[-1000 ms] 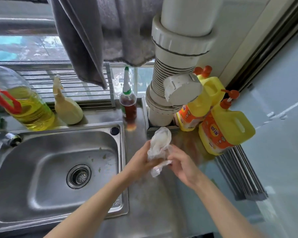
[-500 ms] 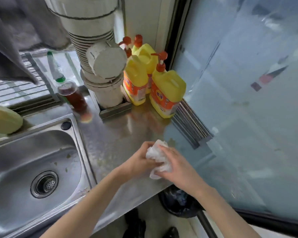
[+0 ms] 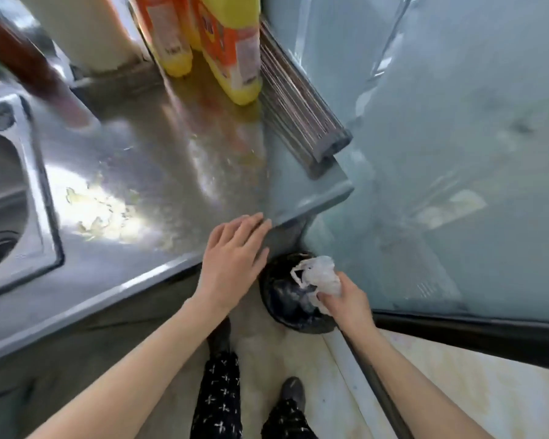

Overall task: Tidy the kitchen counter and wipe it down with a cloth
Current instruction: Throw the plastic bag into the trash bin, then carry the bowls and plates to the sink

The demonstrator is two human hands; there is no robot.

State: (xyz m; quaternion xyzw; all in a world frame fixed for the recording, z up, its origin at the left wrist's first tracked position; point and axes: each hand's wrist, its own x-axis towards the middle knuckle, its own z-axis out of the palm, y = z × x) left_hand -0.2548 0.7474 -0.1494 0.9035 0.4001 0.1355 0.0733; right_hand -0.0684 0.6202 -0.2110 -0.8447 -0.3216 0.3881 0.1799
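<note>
Fingers of the right hand (image 3: 346, 299) curl round a crumpled white bag (image 3: 319, 274), held above the black bin (image 3: 282, 304). The left hand (image 3: 232, 258) has its fingers straight and empty, at the front corner of the steel surface (image 3: 159, 160).

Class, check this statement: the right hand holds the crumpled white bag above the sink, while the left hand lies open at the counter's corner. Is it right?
Not quite. The head view shows the right hand gripping the bag above the black bin on the floor, not the sink, which lies far left. The left hand is open at the counter's corner, as stated.
</note>
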